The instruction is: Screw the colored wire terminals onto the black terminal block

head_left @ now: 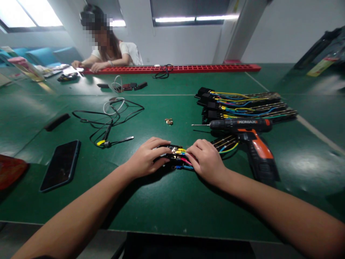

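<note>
A black wired power strip assembly (176, 157) lies on the green table in front of me, with brass contacts and yellow, red and blue wires showing between my hands. My left hand (148, 157) grips its black end, thumb on the near side and fingers over the far side. On the wires at the other side, my right hand (205, 158) is closed with bent fingers. Part of the assembly is hidden under my right hand, and its strips and wires come out beyond. A small heap of brass screws (169, 121) lies just past my hands.
An orange and black cordless drill (252, 135) lies at the right, before several stacked wired assemblies (242, 104). A phone (61, 163) and a tangled black cable (113, 118) are at the left. Across the table, a person (110, 50) works beside a long red rail (188, 68).
</note>
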